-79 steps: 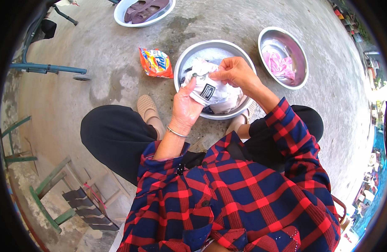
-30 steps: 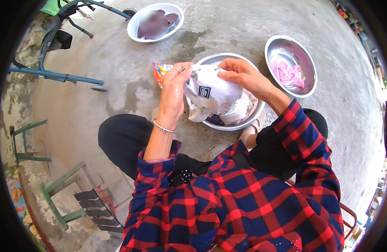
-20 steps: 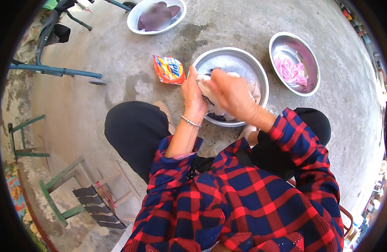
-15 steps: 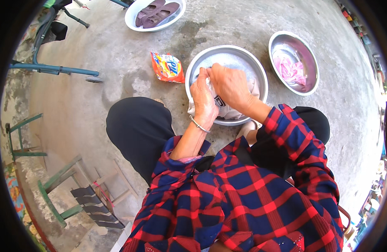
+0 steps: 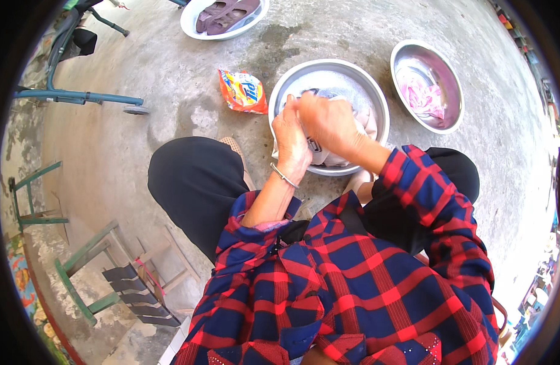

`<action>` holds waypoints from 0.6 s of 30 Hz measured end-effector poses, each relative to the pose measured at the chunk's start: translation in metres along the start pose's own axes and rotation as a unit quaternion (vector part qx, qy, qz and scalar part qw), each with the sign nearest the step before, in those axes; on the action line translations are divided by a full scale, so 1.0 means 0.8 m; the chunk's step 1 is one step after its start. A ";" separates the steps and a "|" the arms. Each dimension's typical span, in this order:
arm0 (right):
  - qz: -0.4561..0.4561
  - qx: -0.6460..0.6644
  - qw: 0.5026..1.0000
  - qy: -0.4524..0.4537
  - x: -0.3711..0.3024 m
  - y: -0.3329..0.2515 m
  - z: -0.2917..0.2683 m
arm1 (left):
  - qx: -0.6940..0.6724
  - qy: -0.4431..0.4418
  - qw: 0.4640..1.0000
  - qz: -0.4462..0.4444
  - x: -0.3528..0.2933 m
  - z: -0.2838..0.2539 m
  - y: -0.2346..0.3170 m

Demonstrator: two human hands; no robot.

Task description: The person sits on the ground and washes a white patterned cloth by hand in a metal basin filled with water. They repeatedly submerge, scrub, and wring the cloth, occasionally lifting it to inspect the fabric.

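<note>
A round metal basin (image 5: 383,109) with sudsy water stands on the floor in front of my knees. In it lies a wet beige cloth garment (image 5: 366,121) with a dark printed patch, partly hidden by my hands. My left hand (image 5: 292,139), with a bangle at the wrist, is closed on the garment at the basin's left side. Against it, my right hand (image 5: 330,121) is closed on the same garment; its fingers are smeared by motion. Close to the basin's left rim rests an orange detergent packet (image 5: 243,92).
At the right, a second metal basin (image 5: 457,91) holds a pink cloth (image 5: 421,97). A white basin (image 5: 225,35) with dark purple shoes (image 5: 232,17) is at the far left. A blue metal frame on wheels (image 5: 97,97) and a green wooden chair frame (image 5: 88,267) stand to the left.
My right hand has shifted slightly and blurs as it rubs against the left. Both hands stay on the garment. The view has tilted a little.
</note>
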State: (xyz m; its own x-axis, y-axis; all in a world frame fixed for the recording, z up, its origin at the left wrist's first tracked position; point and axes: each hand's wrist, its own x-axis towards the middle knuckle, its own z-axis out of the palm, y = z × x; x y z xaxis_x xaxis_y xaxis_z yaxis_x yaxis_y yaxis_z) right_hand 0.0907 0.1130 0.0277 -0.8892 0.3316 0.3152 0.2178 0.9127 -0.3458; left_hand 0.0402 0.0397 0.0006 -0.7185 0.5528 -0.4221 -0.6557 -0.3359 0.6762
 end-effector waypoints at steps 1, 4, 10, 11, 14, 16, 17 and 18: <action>0.020 -0.018 1.000 -0.003 0.002 0.007 0.000 | 0.019 0.051 0.998 0.021 -0.009 0.019 0.007; 0.001 0.001 0.999 -0.044 -0.004 -0.022 -0.008 | 0.042 0.002 0.999 0.011 -0.004 0.002 0.015; 0.033 -0.024 0.999 -0.035 0.002 0.007 0.004 | 0.033 0.058 0.998 0.021 -0.018 0.027 0.020; -0.008 0.015 1.000 -0.006 -0.002 0.003 0.002 | 0.023 0.015 1.000 0.011 -0.016 0.020 0.018; -0.066 0.056 0.996 0.005 -0.018 -0.037 -0.010 | 0.057 -0.069 0.995 0.045 0.006 -0.016 0.021; -0.028 -0.002 0.999 -0.046 -0.005 -0.007 0.009 | 0.012 0.011 1.000 0.008 -0.002 0.000 0.007; 0.006 -0.026 0.999 -0.045 0.004 0.004 0.006 | 0.024 0.073 0.996 0.042 -0.005 0.016 0.005; 0.012 -0.041 0.998 -0.042 0.005 0.007 0.002 | 0.032 0.040 0.998 0.034 -0.009 0.013 0.011</action>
State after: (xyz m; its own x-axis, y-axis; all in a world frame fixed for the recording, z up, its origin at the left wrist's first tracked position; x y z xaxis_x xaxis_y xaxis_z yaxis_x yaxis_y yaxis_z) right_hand 0.0882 0.1191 0.0258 -0.9129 0.3359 0.2320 0.2687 0.9223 -0.2777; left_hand 0.0417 0.0409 0.0163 -0.7785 0.4667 -0.4197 -0.5911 -0.3200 0.7404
